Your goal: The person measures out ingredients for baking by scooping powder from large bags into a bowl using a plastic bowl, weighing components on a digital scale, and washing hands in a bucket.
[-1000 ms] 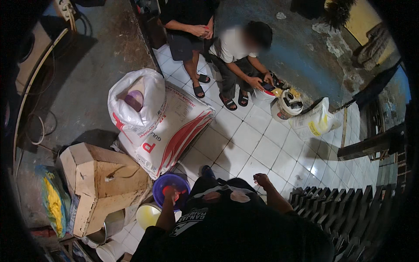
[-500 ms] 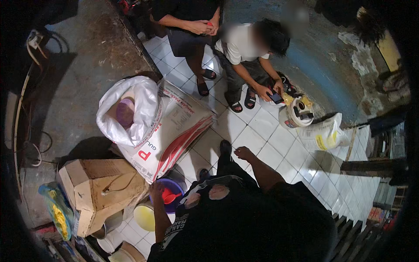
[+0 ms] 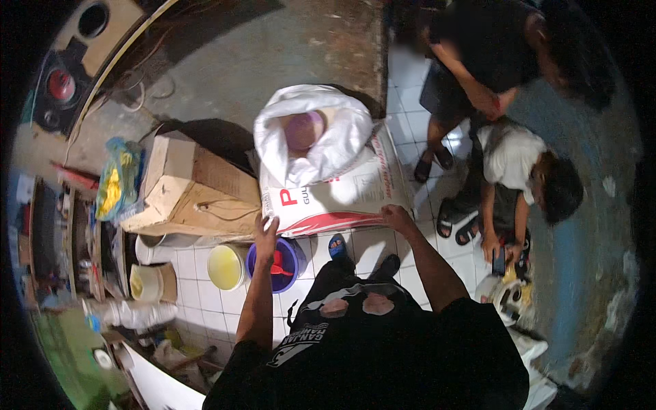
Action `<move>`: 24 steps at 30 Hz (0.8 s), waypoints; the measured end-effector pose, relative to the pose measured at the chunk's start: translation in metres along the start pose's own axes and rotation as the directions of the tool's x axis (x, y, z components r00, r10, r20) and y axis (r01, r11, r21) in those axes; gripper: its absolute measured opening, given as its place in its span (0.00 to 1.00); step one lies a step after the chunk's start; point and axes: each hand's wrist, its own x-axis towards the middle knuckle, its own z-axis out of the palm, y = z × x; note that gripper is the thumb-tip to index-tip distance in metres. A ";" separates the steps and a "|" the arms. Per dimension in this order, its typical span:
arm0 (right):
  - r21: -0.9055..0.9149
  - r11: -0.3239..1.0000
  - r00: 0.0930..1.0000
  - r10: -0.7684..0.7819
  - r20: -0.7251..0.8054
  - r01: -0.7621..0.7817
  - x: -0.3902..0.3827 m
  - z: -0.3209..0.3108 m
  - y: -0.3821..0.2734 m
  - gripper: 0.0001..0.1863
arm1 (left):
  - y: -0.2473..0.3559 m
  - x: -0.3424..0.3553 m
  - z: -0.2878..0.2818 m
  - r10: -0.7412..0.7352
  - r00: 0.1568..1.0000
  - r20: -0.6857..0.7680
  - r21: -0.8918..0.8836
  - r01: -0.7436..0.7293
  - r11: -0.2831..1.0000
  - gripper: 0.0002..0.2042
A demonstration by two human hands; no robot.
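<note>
A large full white sack [image 3: 355, 195] with red print lies flat in front of me. My left hand [image 3: 266, 231] is at its near left corner, thumb and fingers closed about the edge. At the near right corner, my right hand [image 3: 396, 217] has its fingers curled on the sack's edge. On the sack's far part stands an open white plastic bag [image 3: 277, 154], its rim rolled back, with a purple bowl [image 3: 304, 130] inside. Just below my left hand is a blue-purple bucket [image 3: 295, 256] with a red scoop [image 3: 277, 263] in it.
A worn cardboard box [image 3: 198, 181] is left of the sack, and a yellowish tub [image 3: 226, 266] is beside the bucket. Two people are at the right: one stands in dark clothes [image 3: 478, 55], the other sits in a white shirt [image 3: 509, 154] holding a phone. A white pail [image 3: 488, 290] stands near them.
My view has turned left toward the sack. My right hand has come from hanging free to the sack's near right corner. My left hand has moved from beside the bucket to the near left corner.
</note>
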 end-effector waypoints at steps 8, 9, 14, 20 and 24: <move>-0.347 0.913 0.840 -0.355 -0.410 0.217 0.139 -0.040 -0.124 0.40 | 0.056 0.150 0.071 0.527 0.823 -0.212 0.338 -0.444 0.830 0.51; -0.353 0.907 0.823 -0.374 -0.427 0.229 0.160 -0.048 -0.141 0.40 | 0.059 0.169 0.076 0.591 0.771 -0.238 0.358 -0.496 0.791 0.51; -0.546 0.827 0.796 -0.419 -0.437 0.135 0.223 -0.050 -0.236 0.52 | 0.090 0.201 0.081 0.358 0.883 -0.305 0.236 -0.294 0.926 0.33; -0.311 0.932 0.916 -0.280 -0.286 0.187 0.290 -0.047 -0.263 0.31 | 0.084 0.251 0.023 0.273 0.943 -0.188 -0.211 -0.311 0.927 0.16; 0.019 0.933 0.931 -0.359 0.065 0.358 0.307 -0.057 -0.270 0.23 | 0.116 0.273 -0.019 0.153 0.988 -0.027 -0.569 -0.141 0.810 0.17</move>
